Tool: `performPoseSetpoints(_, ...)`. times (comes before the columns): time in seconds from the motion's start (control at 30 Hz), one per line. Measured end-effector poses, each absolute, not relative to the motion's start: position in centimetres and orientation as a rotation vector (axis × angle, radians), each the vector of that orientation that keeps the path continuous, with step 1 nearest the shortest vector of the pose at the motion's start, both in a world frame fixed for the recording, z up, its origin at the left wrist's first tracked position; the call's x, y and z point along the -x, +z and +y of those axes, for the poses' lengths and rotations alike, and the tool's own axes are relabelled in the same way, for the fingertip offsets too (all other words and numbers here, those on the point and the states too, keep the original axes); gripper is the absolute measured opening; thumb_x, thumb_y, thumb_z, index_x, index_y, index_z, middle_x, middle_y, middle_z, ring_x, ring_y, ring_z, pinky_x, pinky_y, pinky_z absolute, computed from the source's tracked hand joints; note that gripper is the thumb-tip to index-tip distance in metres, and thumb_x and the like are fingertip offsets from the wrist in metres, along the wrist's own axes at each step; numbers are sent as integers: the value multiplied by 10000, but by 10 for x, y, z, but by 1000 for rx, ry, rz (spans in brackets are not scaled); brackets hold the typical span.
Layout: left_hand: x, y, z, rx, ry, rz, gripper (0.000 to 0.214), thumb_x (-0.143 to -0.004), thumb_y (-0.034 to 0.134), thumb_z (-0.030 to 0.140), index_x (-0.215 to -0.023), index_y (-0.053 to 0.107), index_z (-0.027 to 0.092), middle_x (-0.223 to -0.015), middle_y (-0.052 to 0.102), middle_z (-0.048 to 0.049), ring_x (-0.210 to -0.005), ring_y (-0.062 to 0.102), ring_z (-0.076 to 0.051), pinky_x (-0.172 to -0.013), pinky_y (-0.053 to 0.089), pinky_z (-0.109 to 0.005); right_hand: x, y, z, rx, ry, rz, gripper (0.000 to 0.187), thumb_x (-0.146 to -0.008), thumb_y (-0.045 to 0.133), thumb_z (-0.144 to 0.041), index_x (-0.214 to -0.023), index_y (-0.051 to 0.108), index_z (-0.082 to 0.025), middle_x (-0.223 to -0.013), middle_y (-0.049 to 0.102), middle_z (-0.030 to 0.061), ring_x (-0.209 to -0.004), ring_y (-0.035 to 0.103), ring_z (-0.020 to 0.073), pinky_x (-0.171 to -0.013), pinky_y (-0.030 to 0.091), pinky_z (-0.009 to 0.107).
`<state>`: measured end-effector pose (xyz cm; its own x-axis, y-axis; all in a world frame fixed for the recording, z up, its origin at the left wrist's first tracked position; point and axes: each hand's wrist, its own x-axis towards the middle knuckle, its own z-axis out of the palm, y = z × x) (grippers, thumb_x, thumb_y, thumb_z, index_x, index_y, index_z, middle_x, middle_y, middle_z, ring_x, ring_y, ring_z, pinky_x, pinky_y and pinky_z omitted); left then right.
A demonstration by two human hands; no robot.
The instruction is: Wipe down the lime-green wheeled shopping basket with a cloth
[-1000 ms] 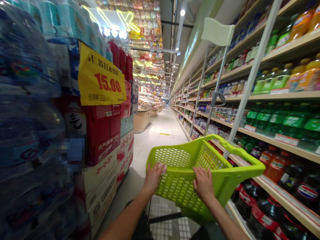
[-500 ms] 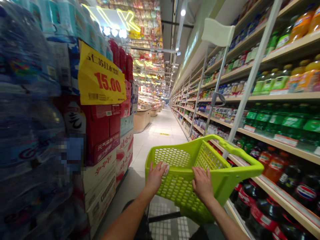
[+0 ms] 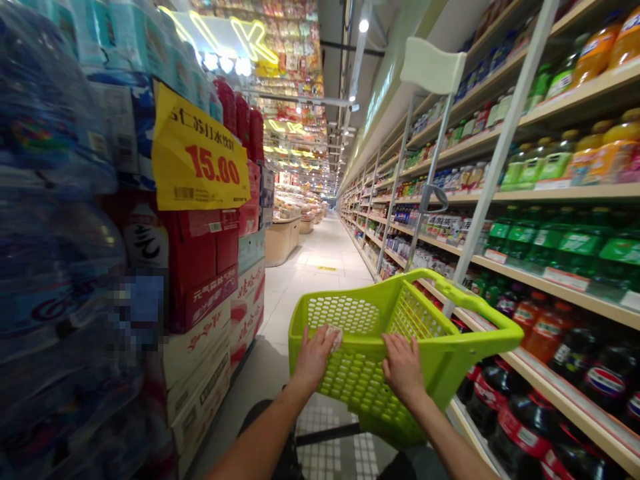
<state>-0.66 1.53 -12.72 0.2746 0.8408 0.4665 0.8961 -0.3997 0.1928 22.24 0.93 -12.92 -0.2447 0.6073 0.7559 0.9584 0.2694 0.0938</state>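
A lime green shopping basket [image 3: 440, 363] on a cart frame stands right in front of me in a store aisle. My left hand [image 3: 313, 357] rests on its near rim and presses a small white cloth [image 3: 334, 335] against the plastic with closed fingers. To the right, my right hand [image 3: 403, 368] grips the same near rim, fingers curled over the edge. The basket looks empty inside.
Shelves of soft drink bottles [image 3: 565, 247] run along the right, close to the basket. On the left rise stacked water packs and red cartons [image 3: 200, 267] with a yellow 15.00 price sign [image 3: 200, 157]. The tiled aisle floor [image 3: 325, 257] stretches ahead.
My left hand with the cloth has slid a little to the right along the rim. The right hand has stayed on the rim, and the view has shifted slightly.
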Motion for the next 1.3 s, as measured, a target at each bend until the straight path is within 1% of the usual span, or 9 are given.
performPoseSetpoints(0.17, -25, -125, 14, 2523, -808, -1400, 436, -848, 347, 115, -1245, 424, 278, -1354, 419, -61, -1247, 365, -159, -1079, 143, -473, -226, -129, 9, 1384, -768, -1982, 471, -666, 429, -106, -1123, 534, -142, -1082, 619, 91, -1061, 492, 247, -1014, 196, 464)
performPoseSetpoints(0.3, 26, -133, 15, 2426, -801, -1543, 478, -831, 311, 70, -1246, 429, 276, -1340, 439, -34, -1220, 403, -152, -1078, 146, -469, -227, -128, 8, 1399, -751, -1974, 473, -667, 425, -97, -1126, 532, -140, -1087, 616, 89, -1071, 486, 243, -1021, 188, 459)
performPoseSetpoints(0.4, 65, -142, 15, 2251, -845, -1653, 466, -824, 296, 61, -1213, 473, 248, -1320, 461, -47, -1189, 444, -166, -1069, 171, -482, -226, -128, 7, 1412, -734, -1963, 459, -676, 424, -99, -1118, 539, -141, -1081, 619, 86, -1065, 489, 243, -1022, 185, 459)
performPoseSetpoints(0.6, 68, -185, 4, 2237, -865, -1350, 334, -843, 381, 134, -1106, 556, 243, -1258, 526, -45, -1174, 463, -177, -1049, 258, -448, -224, -126, 6, 1450, -718, -1968, 440, -694, 430, -107, -1119, 544, -130, -1081, 617, 88, -1068, 486, 241, -1028, 183, 451)
performPoseSetpoints(0.73, 62, -205, -6, 2308, -845, -1243, 311, -844, 386, 136, -1062, 576, 251, -1167, 601, -27, -1082, 538, -138, -1048, 280, -395, -224, -125, 5, 1468, -707, -1973, 441, -693, 441, -107, -1121, 545, -123, -1087, 614, 91, -1075, 480, 240, -1034, 178, 456)
performPoseSetpoints(0.93, 23, -146, -4, 2400, -1152, -1286, 409, -813, 342, 77, -1137, 532, 237, -1259, 527, -63, -1169, 463, -161, -1041, 256, -477, -221, -125, 5, 1448, -632, -1937, 421, -698, 445, -109, -1102, 562, -132, -1104, 603, 110, -1095, 473, 259, -1031, 188, 500)
performPoseSetpoints(1.03, -5, -120, -10, 2509, -1406, -1316, 477, -738, 330, 26, -1116, 546, 220, -1269, 516, -62, -1184, 442, -155, -1036, 288, -449, -204, -130, -2, 1309, -370, -1902, 368, -763, 425, -181, -1101, 570, -150, -1185, 558, 124, -1134, 459, 263, -1009, 261, 496)
performPoseSetpoints(1.17, -30, -119, -27, 2669, -1792, -1328, 538, -651, 351, 23, -1115, 550, 209, -1222, 550, -47, -1155, 467, -143, -1005, 371, -364, -171, -144, -17, 1096, 348, -1682, 397, -868, 331, -326, -1193, 512, -186, -1126, 605, 95, -1064, 542, 221, -878, 451, 386)
performPoseSetpoints(1.3, -37, -128, -30, 2573, -1895, -1573, 503, -687, 348, 50, -1131, 540, 190, -1231, 542, -60, -1167, 458, -157, -1031, 344, -378, -145, -160, -31, 959, 814, -1450, 459, -897, 277, -421, -1256, 456, -200, -1154, 594, 88, -1046, 563, 216, -808, 498, 356)
